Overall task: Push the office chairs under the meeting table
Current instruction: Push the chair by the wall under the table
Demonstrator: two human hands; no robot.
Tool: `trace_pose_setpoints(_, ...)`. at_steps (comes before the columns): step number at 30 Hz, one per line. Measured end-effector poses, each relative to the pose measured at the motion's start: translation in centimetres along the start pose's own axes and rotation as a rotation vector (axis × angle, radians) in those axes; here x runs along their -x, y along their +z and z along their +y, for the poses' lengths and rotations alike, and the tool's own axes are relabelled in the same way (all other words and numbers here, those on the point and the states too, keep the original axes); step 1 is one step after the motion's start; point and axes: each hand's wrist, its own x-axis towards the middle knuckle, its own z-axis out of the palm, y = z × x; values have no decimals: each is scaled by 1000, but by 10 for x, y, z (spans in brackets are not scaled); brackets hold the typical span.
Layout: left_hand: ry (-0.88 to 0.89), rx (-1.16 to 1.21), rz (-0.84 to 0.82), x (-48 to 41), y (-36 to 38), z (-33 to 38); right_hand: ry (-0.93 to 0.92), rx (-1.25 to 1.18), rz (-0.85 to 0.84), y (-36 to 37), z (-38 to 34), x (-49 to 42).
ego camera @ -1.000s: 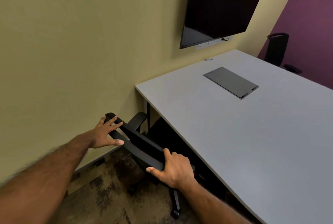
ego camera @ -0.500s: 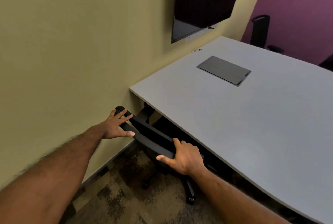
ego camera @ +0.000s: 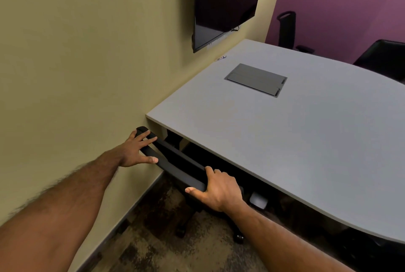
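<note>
Both hands are on the top edge of the chair [ego camera: 175, 157] backrest. Left hand [ego camera: 135, 151] is at the far end near the wall [ego camera: 76, 63]: fingers spread wide and laid over the top, thumb against the near face, so more a flat press than a closed grip. Right hand [ego camera: 217, 190] is at the near end: fingers curled over the top edge, thumb on the near face, clamped on the backrest.

The chair sits at the table [ego camera: 295, 140] corner next to the wall. The backrest top is just beside the table edge and lower than it; the seat and most of the frame are in shadow under the tabletop (can't tell how far in the seat goes). 2 casters show on the carpet [ego camera: 153, 249] below the backrest.

On the table: 1 grey cable hatch [ego camera: 256, 79], closed and flush, plus a small pen [ego camera: 221, 58] near the wall edge. TV [ego camera: 225, 2] is mounted on the wall above the far end, screen dark. 2 more chairs are at the far side by the purple wall: 1 tall-back [ego camera: 287, 28] and 1 [ego camera: 383, 59] cut off at the right edge.
</note>
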Motion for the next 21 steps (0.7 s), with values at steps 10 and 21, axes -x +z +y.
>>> trace_pose_setpoints(10,86,46,133,-16,10,-17,10,-14,27,-9,0,-6)
trace_pose_setpoints(21,42,88,114,-37,14,23,64,0,85,-10,41,-22)
